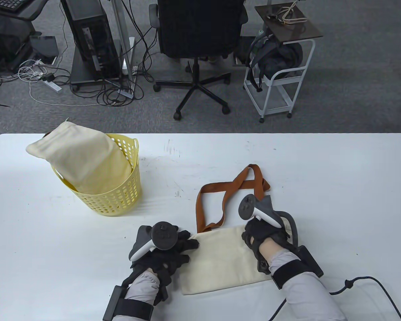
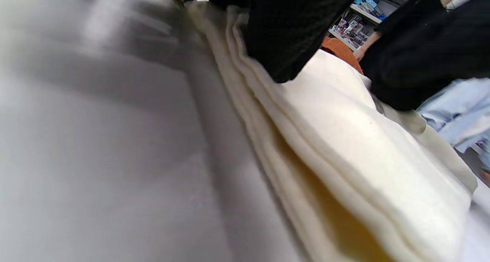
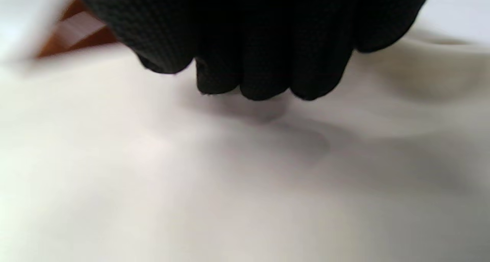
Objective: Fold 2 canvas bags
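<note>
Left hand [image 1: 160, 249] fingers spread flat on folded canvas bag [image 1: 220, 260] left edge. Right hand [image 1: 264, 234] fingers curled, pressing bag's right side; brown straps [image 1: 227, 194] beyond.

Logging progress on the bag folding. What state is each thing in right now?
Canvas bag on the table: folded into stacked layers, lying flat, brown straps spread out beyond it.
Second canvas bag: stuffed in the yellow basket, top sticking out.
Yellow basket: upright.
Left hand: fingers on the bag's left edge.
Right hand: fingers curled, resting on the bag's right part.
</note>
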Motion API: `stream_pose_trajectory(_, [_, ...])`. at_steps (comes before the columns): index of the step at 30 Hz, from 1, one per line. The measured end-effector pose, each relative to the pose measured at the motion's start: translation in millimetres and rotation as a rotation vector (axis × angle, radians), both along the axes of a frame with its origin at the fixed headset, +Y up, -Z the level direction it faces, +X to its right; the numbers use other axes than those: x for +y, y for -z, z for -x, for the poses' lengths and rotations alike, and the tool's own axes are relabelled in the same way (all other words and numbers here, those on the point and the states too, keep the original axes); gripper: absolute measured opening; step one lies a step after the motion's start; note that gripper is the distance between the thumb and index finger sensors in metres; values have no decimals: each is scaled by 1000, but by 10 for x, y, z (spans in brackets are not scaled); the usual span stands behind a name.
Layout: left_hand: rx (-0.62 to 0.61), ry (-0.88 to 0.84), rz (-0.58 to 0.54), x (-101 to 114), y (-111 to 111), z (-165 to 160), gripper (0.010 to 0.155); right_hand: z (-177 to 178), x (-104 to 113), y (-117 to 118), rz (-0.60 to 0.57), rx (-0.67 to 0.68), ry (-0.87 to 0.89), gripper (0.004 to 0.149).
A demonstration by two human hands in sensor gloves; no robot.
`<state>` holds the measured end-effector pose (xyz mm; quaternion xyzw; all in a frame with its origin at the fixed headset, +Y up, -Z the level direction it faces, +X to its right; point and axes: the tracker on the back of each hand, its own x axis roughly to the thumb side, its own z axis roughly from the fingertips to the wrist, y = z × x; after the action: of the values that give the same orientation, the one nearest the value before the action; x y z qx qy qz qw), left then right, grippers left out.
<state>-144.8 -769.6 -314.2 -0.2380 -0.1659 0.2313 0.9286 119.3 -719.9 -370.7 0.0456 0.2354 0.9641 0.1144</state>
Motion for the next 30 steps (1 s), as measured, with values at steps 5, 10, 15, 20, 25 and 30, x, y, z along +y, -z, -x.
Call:
stream_pose_trajectory(5, [3,-23,21,-3,3,12,54,422,-135,197,165,44,-74,46])
stream_pose_trajectory(10, [2,-36,40,2,10,17,54,642,-324,517,110,-20,10,52])
stream_pose_trajectory(15, [2,-46,55,10,13,21,54,732,-465,822,122,-113,69,56])
stream_pose_trajectory(20, [5,-47,57,9,14,24,54,714,-580,916,96,-184,75,58])
stream_pose_trajectory(25, [10,-57,63,7,14,29,53,466,-417,944,274,-105,252,58])
stream_pose_trajectory(30, [11,-59,64,9,18,29,53,-143,84,901,-50,-257,599,47])
